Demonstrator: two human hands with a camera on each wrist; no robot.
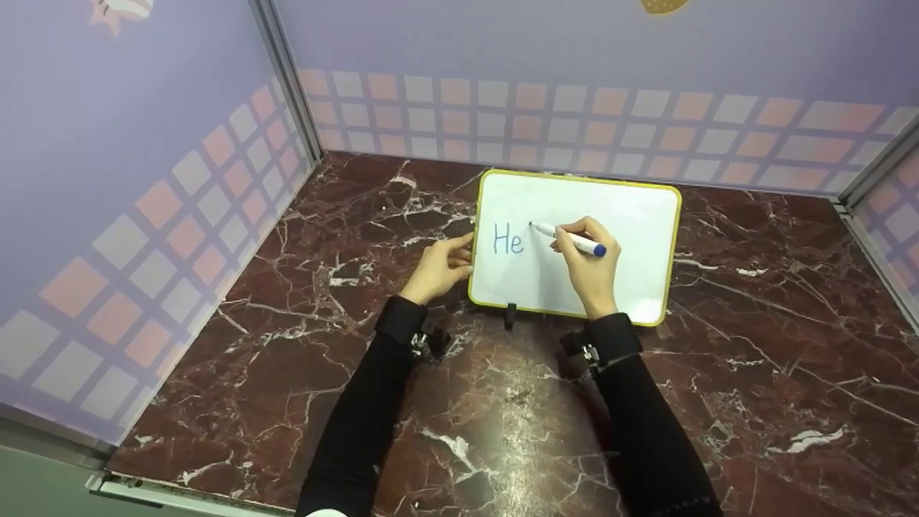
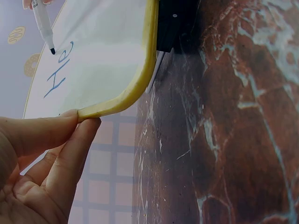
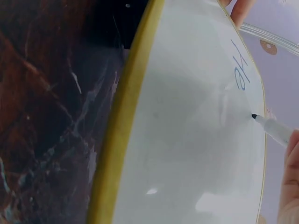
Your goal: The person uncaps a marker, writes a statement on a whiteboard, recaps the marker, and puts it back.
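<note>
A whiteboard (image 1: 574, 287) with a yellow frame stands tilted on the table, bearing "He" in blue letters (image 1: 507, 240) on its left side. My left hand (image 1: 438, 269) pinches the board's left edge between thumb and fingers, plainly seen in the left wrist view at the yellow rim (image 2: 117, 103). In my right hand (image 1: 592, 262) is a white marker (image 1: 571, 237) with a blue end, held in a writing grip. The dark marker tip (image 3: 254, 116) is right at the board surface, just right of and a little above the "e".
A black stand foot (image 1: 510, 317) shows under the board's lower edge. The table (image 1: 488, 402) is dark red marble. Lilac walls (image 1: 459, 43) with pink and white squares border it at the back and sides. Black bands (image 1: 614, 343) with small devices circle both wrists.
</note>
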